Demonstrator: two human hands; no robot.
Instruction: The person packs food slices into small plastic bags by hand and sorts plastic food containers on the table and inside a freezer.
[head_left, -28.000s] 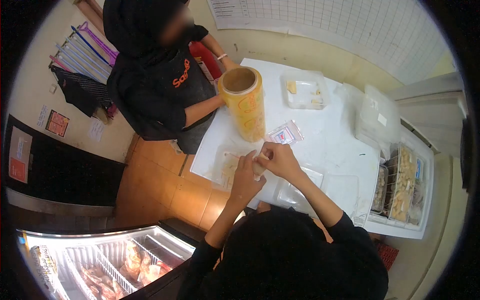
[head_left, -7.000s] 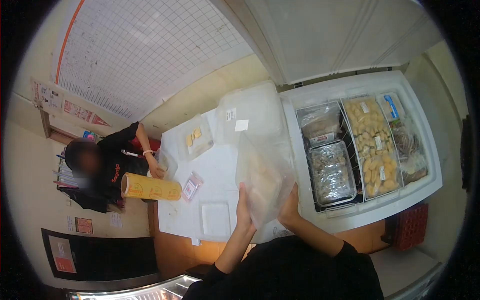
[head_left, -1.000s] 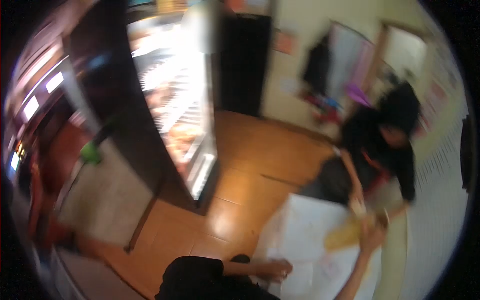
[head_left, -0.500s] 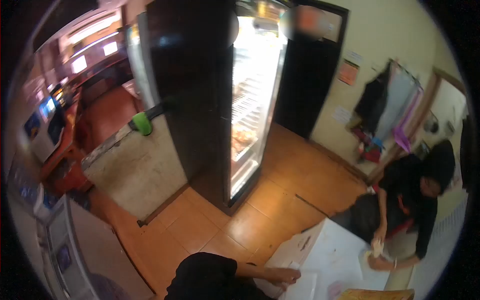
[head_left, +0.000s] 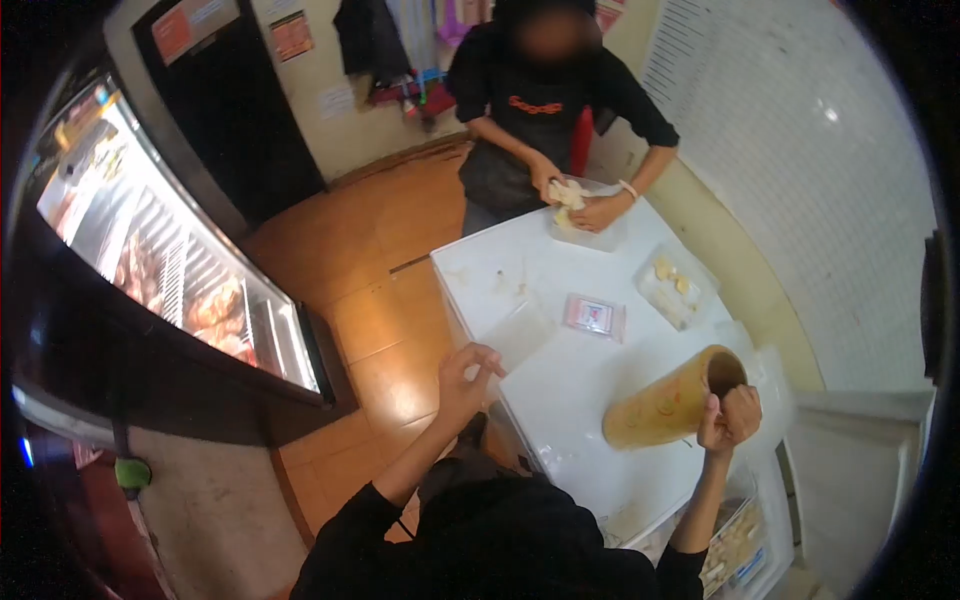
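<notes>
My left hand (head_left: pixel 468 385) is raised at the table's near left edge, thumb and fingertips pinched together; whatever they hold is too faint to make out. Just beyond its fingers lies a clear rectangular container or lid (head_left: pixel 518 335), barely visible against the white top. A large yellowish roll (head_left: pixel 655 405), looking like cling film on a cardboard core, lies tilted on the table, its hollow end facing right. My right hand (head_left: pixel 730 418) is closed right beside that hollow end; I cannot tell if it grips the rim or some thin film.
Across the white table (head_left: pixel 570 385), a co-worker's hands (head_left: pixel 580 205) handle pale food pieces over a clear tub (head_left: pixel 605 236). Nearby sit a pink-and-white packet (head_left: pixel 595 316) and a clear tray (head_left: pixel 675 290) with yellowish pieces. A lit display fridge (head_left: pixel 190 260) stands left.
My view has swung right toward the table, bringing the whole roll and my right hand into sight. My left hand, earlier low over the table, now appears raised at its edge.
</notes>
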